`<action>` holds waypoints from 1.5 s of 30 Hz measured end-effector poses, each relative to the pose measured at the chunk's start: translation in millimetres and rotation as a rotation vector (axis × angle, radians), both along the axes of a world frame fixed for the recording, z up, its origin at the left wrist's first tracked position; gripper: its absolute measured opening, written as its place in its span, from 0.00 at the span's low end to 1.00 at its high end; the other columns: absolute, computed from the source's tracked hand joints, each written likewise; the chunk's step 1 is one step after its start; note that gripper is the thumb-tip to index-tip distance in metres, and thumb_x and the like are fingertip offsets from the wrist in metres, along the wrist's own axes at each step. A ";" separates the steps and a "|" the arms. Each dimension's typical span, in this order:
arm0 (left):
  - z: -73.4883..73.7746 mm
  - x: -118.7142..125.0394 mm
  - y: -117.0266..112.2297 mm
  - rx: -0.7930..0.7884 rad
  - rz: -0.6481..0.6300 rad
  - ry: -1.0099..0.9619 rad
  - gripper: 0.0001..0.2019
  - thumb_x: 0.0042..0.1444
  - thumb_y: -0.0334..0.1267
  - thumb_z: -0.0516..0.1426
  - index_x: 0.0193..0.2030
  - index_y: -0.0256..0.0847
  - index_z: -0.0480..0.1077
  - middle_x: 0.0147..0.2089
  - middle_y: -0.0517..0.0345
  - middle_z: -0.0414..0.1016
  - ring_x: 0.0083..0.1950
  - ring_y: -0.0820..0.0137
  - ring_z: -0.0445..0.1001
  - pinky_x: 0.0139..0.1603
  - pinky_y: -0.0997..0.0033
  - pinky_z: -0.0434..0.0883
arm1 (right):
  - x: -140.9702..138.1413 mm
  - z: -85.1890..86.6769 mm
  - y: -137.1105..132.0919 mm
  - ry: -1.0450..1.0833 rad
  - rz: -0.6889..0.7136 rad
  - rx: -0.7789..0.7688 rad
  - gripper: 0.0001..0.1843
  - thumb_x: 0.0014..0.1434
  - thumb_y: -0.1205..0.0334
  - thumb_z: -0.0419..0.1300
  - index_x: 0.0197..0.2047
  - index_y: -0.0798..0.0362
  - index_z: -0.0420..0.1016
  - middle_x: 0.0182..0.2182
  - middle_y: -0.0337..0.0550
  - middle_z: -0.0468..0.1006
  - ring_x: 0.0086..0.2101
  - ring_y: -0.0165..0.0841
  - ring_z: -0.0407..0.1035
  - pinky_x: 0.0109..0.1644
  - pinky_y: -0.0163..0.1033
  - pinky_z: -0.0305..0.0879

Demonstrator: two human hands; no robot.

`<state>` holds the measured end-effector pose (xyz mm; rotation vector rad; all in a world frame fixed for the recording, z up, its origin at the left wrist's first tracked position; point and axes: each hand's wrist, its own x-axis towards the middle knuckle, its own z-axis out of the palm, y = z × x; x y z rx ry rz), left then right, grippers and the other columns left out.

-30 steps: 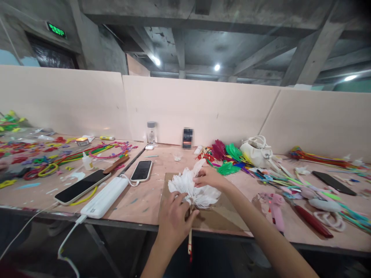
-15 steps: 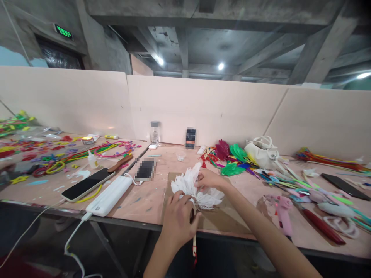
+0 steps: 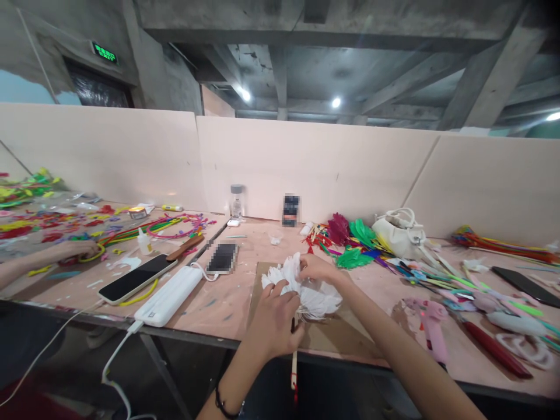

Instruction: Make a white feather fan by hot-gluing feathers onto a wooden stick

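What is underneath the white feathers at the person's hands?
A brown board shows around the white feathers, lying on the pinkish tabletop. Whatever sits directly beneath the feathers is covered, and the left hand also hides part of that area.

Two working hands (image 3: 275,318) (image 3: 318,268), one white feather fan (image 3: 321,298), and a neighbour's single hand (image 3: 88,249).
I count three phones (image 3: 136,280) (image 3: 222,258) (image 3: 525,285) lying flat, one power bank (image 3: 168,297), one pink glue gun (image 3: 433,328), one white handbag (image 3: 397,238), one grey-capped bottle (image 3: 237,205), and one green exit sign (image 3: 105,52).
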<state>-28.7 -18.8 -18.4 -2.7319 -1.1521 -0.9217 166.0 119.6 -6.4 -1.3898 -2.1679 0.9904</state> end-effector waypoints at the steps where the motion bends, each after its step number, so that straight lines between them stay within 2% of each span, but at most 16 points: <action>1: -0.5 0.1 0.7 0.005 0.002 0.003 0.08 0.52 0.36 0.61 0.40 0.43 0.71 0.44 0.51 0.79 0.58 0.50 0.69 0.58 0.48 0.63 | 1.9 -1.9 6.6 -0.011 -0.018 0.001 0.08 0.68 0.60 0.64 0.42 0.58 0.74 0.31 0.36 0.74 0.26 0.26 0.69 0.28 0.31 0.69; 6: -3.0 0.9 0.7 0.010 0.000 0.021 0.10 0.53 0.36 0.61 0.43 0.43 0.70 0.47 0.51 0.78 0.64 0.48 0.65 0.61 0.47 0.60 | 11.4 -8.2 40.4 -0.038 -0.080 0.029 0.10 0.68 0.60 0.64 0.47 0.57 0.75 0.37 0.39 0.77 0.31 0.29 0.72 0.32 0.34 0.73; 10: -3.8 0.6 0.1 -0.008 0.007 0.033 0.10 0.54 0.37 0.61 0.43 0.42 0.70 0.49 0.51 0.78 0.64 0.48 0.65 0.61 0.46 0.60 | 15.5 -12.4 58.0 -0.014 -0.061 0.067 0.08 0.67 0.61 0.65 0.45 0.58 0.76 0.40 0.41 0.78 0.35 0.31 0.74 0.38 0.38 0.75; 16: -4.4 -0.1 -1.0 -0.006 0.006 0.016 0.10 0.54 0.38 0.61 0.43 0.42 0.70 0.49 0.50 0.78 0.62 0.48 0.66 0.62 0.46 0.60 | 17.3 -23.0 65.1 0.075 -0.031 0.106 0.08 0.67 0.61 0.65 0.44 0.58 0.76 0.40 0.42 0.78 0.38 0.33 0.76 0.43 0.42 0.76; 20: -4.0 -0.3 -1.5 -0.012 0.011 0.020 0.09 0.55 0.38 0.61 0.43 0.42 0.70 0.50 0.50 0.77 0.62 0.48 0.66 0.61 0.46 0.61 | 21.5 -28.4 67.7 0.153 -0.120 0.180 0.09 0.67 0.60 0.66 0.45 0.57 0.76 0.42 0.43 0.78 0.41 0.35 0.75 0.45 0.45 0.76; 24: -4.9 -0.3 -1.3 -0.017 0.008 0.007 0.10 0.54 0.37 0.61 0.43 0.42 0.70 0.51 0.49 0.77 0.63 0.48 0.66 0.62 0.46 0.60 | 27.8 -26.6 72.5 0.255 -0.242 0.271 0.10 0.68 0.60 0.64 0.49 0.57 0.75 0.47 0.45 0.77 0.45 0.38 0.75 0.50 0.48 0.75; 29: -6.5 -1.1 -1.0 -0.028 0.009 0.015 0.10 0.55 0.38 0.61 0.44 0.42 0.71 0.51 0.49 0.78 0.62 0.47 0.66 0.62 0.45 0.60 | 37.8 -13.0 66.3 0.336 -0.297 0.303 0.10 0.68 0.60 0.64 0.48 0.57 0.76 0.47 0.46 0.77 0.46 0.38 0.74 0.50 0.49 0.74; 35: -4.7 -1.4 -1.4 -0.029 0.024 0.040 0.10 0.55 0.38 0.61 0.44 0.42 0.71 0.53 0.50 0.77 0.62 0.47 0.65 0.61 0.45 0.60 | 47.3 1.8 39.9 0.282 -0.254 0.206 0.09 0.67 0.60 0.65 0.46 0.57 0.77 0.45 0.45 0.78 0.45 0.37 0.75 0.51 0.48 0.74; 45: -3.7 -0.8 -1.2 -0.028 0.025 0.037 0.10 0.56 0.39 0.61 0.44 0.42 0.70 0.53 0.50 0.76 0.60 0.47 0.65 0.61 0.45 0.61 | 39.1 -4.0 30.5 0.163 -0.215 0.118 0.12 0.68 0.56 0.64 0.46 0.57 0.76 0.41 0.43 0.78 0.38 0.33 0.74 0.42 0.41 0.75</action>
